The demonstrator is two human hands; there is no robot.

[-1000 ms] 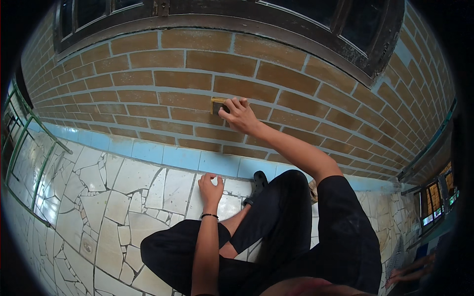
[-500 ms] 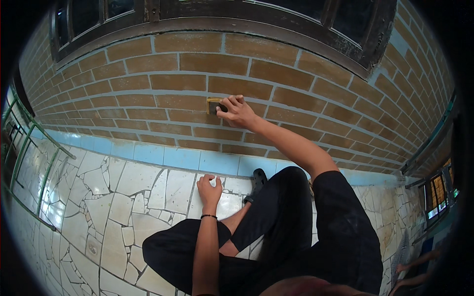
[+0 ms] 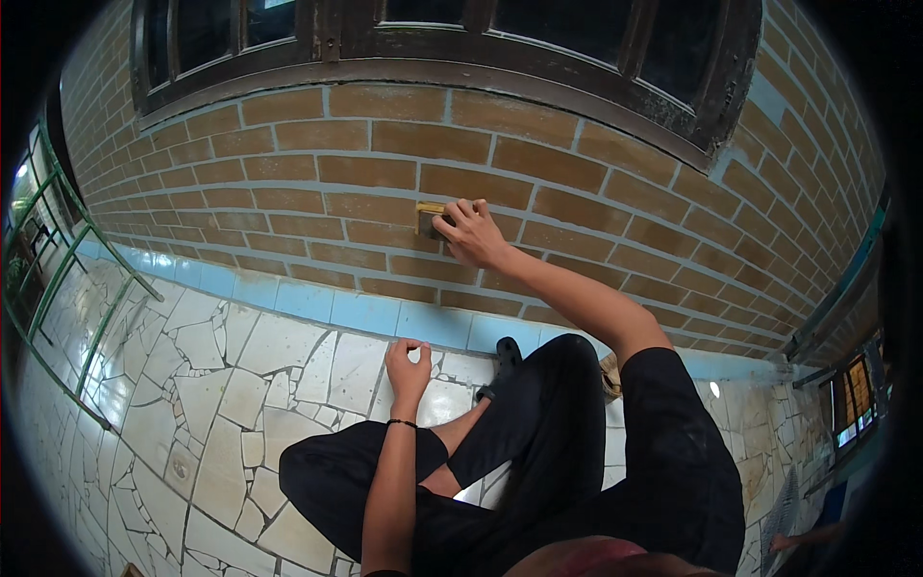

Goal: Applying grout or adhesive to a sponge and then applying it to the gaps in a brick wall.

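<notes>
My right hand (image 3: 471,234) reaches to the brick-patterned wall (image 3: 383,135) and grips a small block (image 3: 430,219), yellow at its edge and dark on the outer face, which looks like a sponge. The block lies against the tan bricks and light joints below the window; the hand hides its right part. My left hand (image 3: 409,370), with a dark band at the wrist, hangs over the floor near my bent knee. Its thumb and index finger curl together into a ring, and nothing shows between them.
A dark wooden window frame (image 3: 404,53) spans the wall above. Light blue tiles (image 3: 365,310) edge its foot over a pale broken-stone floor (image 3: 240,394). A green metal frame (image 3: 72,252) stands left. My shoe (image 3: 508,358) is near the wall; another person's arm (image 3: 808,539) appears lower right.
The whole view has shifted slightly, with the wall lower in the picture. My right hand keeps the block at nearly the same bricks. My left thumb and index finger have drawn closer together.
</notes>
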